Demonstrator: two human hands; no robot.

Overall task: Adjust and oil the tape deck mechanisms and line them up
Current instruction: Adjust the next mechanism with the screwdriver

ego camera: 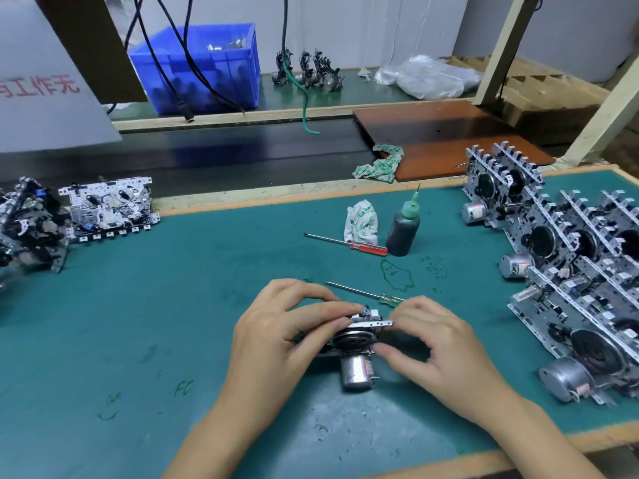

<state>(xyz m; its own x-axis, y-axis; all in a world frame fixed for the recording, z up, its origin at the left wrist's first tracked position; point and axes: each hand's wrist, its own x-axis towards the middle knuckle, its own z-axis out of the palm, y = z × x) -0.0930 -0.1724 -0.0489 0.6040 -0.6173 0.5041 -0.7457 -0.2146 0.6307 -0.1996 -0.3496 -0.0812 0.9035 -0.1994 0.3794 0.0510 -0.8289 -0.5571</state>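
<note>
1. Left hand (280, 337): fingers curled over the top and left side of a tape deck mechanism (359, 344), grasping it at the near centre of the green mat (173, 305).
2. Right hand (432, 347): fingertips pinching the right edge of the same mechanism; thumb under the metal frame.
3. Mechanism in hand: held on edge, black flywheel facing the viewer, silver cylindrical motor pointing toward the near side, resting on or just above the mat; which one cannot be told.
4. Green-handled screwdriver (366, 293): lying on the mat just beyond the hands, its handle partly hidden behind the right hand.
5. Red-handled screwdriver (349, 242): lying farther off, centre of the mat, tip to the left.
6. Oil bottle (403, 229): dark body, green nozzle, upright, just right of the red handle.
7. Crumpled cloth (361, 223): white with green print, just left of the bottle.
8. Lined-up mechanisms (570, 257): standing on edge in rows along the right side of the mat, motors facing left.
9. Piled mechanisms (31, 226): heaped at the far left edge; one flat mechanism (110, 209) lies beside them.
10. Second cloth (380, 164): beyond the mat's far edge, against a brown board (432, 133).
11. Blue crate (204, 67): far left, on the back bench, cables hanging before it.
12. Plastic bag (428, 76): far right on the back bench.
</note>
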